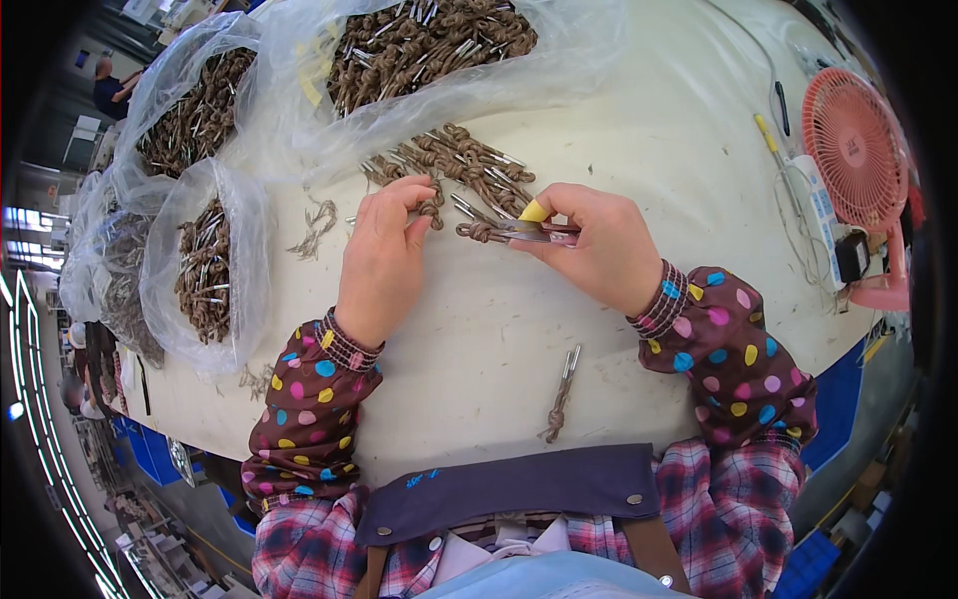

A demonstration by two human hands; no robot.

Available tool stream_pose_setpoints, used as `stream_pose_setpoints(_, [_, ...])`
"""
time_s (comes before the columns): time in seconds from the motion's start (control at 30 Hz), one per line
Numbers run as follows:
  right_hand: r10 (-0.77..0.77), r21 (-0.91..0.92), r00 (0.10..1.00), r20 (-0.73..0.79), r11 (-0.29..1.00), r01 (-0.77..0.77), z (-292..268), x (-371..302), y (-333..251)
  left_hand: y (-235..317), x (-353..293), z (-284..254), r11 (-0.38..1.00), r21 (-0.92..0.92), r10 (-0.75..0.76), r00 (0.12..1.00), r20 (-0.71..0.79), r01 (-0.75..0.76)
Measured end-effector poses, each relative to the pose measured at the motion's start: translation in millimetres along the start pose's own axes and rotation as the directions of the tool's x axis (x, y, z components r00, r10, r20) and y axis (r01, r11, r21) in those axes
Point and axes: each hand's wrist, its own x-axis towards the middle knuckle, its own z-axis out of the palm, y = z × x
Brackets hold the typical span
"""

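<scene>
My left hand [382, 252] is closed, with a knotted brown cord [432, 208] pinched between thumb and fingers. A silver tip pokes out at the far side of that hand. My right hand [602, 243] grips a pair of small metal snips [526, 232], blades pointing left. Yellow wrapping [535, 211] shows at its fingertip. Just at the blades lies a brown cord bundle [481, 231]; whether the blades touch it I cannot tell. Beyond both hands is a loose pile of knotted brown cords [459, 158] with silver tips. One more cord bundle [562, 394] lies nearer to me.
Clear plastic bags full of cords stand at the back [579, 75] and left [254, 290]. Thread scraps [317, 228] lie left of my hand. On the right are a pink fan [853, 145], a white power strip [816, 215] and a yellow-handled tool [766, 134].
</scene>
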Motion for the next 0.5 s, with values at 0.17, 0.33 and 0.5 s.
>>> stream_pose_setpoints(0.17, [0.220, 0.141, 0.970, 0.106, 0.962, -0.234, 0, 3, 5, 22, -1, -4, 0.975, -0.189, 0.139, 0.983, 0.122, -0.115])
stream_pose_setpoints(0.33, [0.319, 0.408, 0.926, 0.202, 0.832, -0.376, 4, 5, 11, 18, -8, 3, 0.850, -0.448, -0.123, 0.932, 0.340, 0.276])
stream_pose_setpoints(0.5, [0.185, 0.292, 0.968, 0.172, 0.928, -0.229, 7, 3, 13, 20, -6, -1, 0.773, -0.483, -0.193, 0.878, 0.439, 0.411])
